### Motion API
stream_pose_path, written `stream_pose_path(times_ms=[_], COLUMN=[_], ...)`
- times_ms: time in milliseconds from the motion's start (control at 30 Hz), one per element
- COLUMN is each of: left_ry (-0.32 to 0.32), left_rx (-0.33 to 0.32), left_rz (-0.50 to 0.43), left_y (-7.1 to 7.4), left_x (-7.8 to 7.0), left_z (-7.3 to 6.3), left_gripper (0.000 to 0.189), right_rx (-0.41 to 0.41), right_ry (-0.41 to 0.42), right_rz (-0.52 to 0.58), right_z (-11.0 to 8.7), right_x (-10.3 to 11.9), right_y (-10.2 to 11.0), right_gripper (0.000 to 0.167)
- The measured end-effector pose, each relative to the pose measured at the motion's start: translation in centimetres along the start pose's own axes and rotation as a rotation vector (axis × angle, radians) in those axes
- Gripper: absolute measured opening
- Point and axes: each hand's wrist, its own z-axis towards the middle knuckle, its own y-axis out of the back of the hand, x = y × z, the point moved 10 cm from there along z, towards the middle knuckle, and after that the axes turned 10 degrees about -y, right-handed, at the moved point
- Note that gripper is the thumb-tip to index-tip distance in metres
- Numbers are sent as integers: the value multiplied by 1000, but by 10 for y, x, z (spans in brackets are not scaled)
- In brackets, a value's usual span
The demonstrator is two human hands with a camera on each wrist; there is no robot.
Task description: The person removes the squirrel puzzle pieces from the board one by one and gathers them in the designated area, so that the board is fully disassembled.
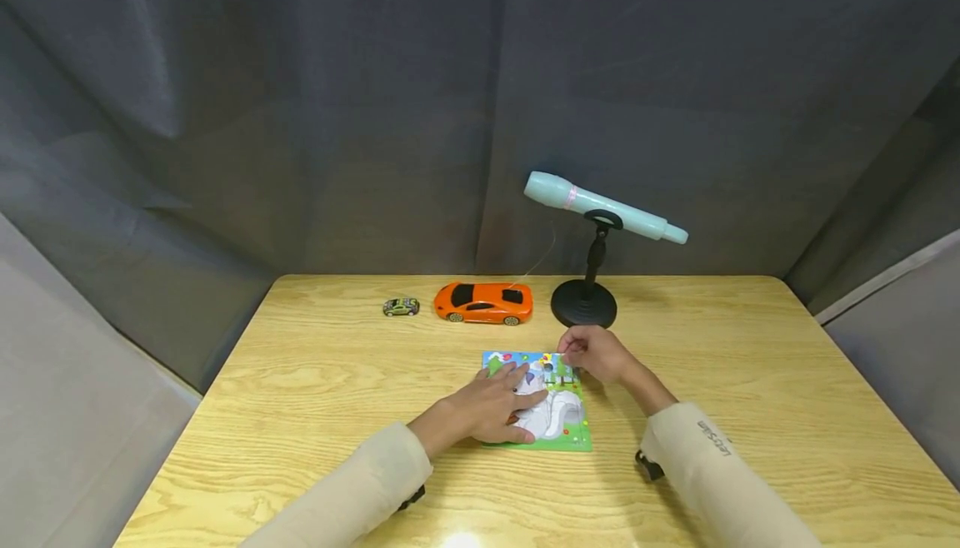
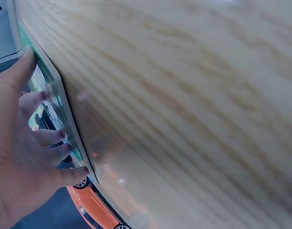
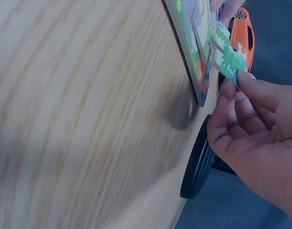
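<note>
A colourful jigsaw puzzle [image 1: 573, 446] in a flat green-edged board lies on the wooden table, showing a pale animal in a landscape. My left hand [image 1: 491, 405] rests on its left part with fingers spread and fairly straight, covering some of the picture. In the left wrist view, those fingers [image 2: 55, 153] lie over the board's edge. At the upper right corner, my right hand [image 1: 594, 351] pinches a puzzle piece [image 3: 228, 56] between thumb and fingertips. That piece bears green foliage and stands tilted up off the board in the right wrist view.
Behind the puzzle stand an orange toy car [image 1: 487, 304] and a small green patterned toy car [image 1: 401, 306]. A pale blue microphone [image 1: 622, 215] is held by a black stand, whose round base [image 1: 583, 308] is just beyond my right hand. Dark cloth [image 1: 390, 115] hangs behind the table.
</note>
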Motion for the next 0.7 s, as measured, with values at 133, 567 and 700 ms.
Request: stream_pose_path(times_ms=[133,567,700], left_ry=[4,-13,-19], left_rx=[7,10,-3], left_rz=[2,1,2], left_y=[0,-2,-3], left_x=[0,1,1], left_z=[-1,-1,0], left_gripper=[67,68,68], right_rx=[-2,-94,-122], right_ry=[-7,-18,-44], right_rz=[23,10,-36], right_z=[-1,-14,-21], right_x=[3,-4,-23], right_y=[2,55,73], right_gripper=[4,8,10])
